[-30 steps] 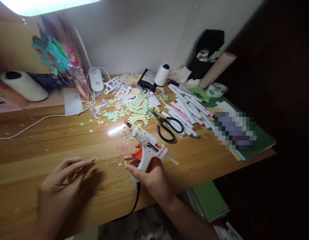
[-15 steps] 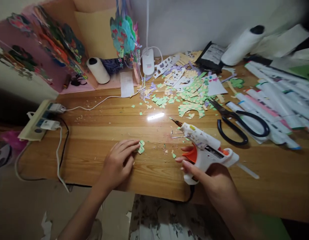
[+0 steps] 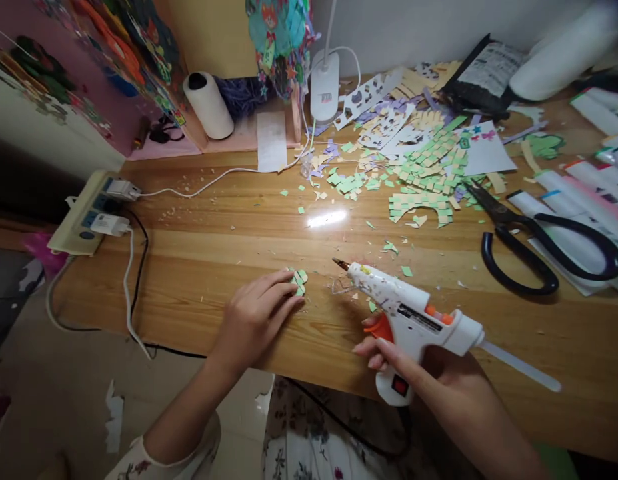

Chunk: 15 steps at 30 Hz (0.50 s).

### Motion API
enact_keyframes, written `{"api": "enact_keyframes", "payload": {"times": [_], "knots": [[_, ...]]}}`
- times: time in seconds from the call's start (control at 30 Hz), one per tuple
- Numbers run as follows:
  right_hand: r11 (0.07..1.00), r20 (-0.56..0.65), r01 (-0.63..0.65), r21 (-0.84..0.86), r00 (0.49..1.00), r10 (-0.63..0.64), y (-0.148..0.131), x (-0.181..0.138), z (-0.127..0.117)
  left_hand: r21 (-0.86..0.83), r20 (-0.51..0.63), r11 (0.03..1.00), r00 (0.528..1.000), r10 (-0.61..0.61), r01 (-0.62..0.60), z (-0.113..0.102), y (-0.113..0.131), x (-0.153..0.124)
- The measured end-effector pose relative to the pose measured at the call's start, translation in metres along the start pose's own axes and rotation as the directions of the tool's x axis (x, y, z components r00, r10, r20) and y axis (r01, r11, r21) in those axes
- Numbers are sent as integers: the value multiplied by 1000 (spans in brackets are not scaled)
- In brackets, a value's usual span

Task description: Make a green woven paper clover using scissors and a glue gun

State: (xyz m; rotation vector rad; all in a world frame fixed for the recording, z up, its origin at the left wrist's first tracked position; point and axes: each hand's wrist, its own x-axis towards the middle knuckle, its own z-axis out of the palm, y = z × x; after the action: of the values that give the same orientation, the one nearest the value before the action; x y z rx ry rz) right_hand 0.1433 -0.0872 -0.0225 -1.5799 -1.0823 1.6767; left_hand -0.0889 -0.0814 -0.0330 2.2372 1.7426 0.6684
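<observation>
My right hand (image 3: 419, 380) grips a white hot glue gun (image 3: 413, 313) by its handle, with fingers at the orange trigger. A clear glue stick (image 3: 523, 367) sticks out of its back end. The brown nozzle points left, a short way from a small green-and-cream checked paper piece (image 3: 299, 283). That piece lies on the wooden table under the fingertips of my left hand (image 3: 261, 310). My left fingers are held together and pinch or press its left side, covering part of it.
Black-handled scissors (image 3: 529, 247) lie at the right beside several white markers (image 3: 589, 193). Green, cream and purple paper scraps (image 3: 429, 160) are heaped at the back. A power strip (image 3: 86, 220) with plugged-in chargers is at the left, near a white thread cone (image 3: 209, 105).
The glue gun has come closer to the checked paper piece, its nozzle now nearer my left hand. My left hand still keeps the piece on the table. The view has shifted.
</observation>
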Motion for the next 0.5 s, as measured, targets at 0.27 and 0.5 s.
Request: {"api": "enact_keyframes", "payload": {"times": [0.27,0.5], "knots": [[995,65,-64,-83,995,69,-2,-3,-1,-13,-67,998,996,65,-66,5,-9,0],[983,132,-48,-176,989,72,-6,-9,0,83,-13,976,979,202,-200,1,-17,0]]}}
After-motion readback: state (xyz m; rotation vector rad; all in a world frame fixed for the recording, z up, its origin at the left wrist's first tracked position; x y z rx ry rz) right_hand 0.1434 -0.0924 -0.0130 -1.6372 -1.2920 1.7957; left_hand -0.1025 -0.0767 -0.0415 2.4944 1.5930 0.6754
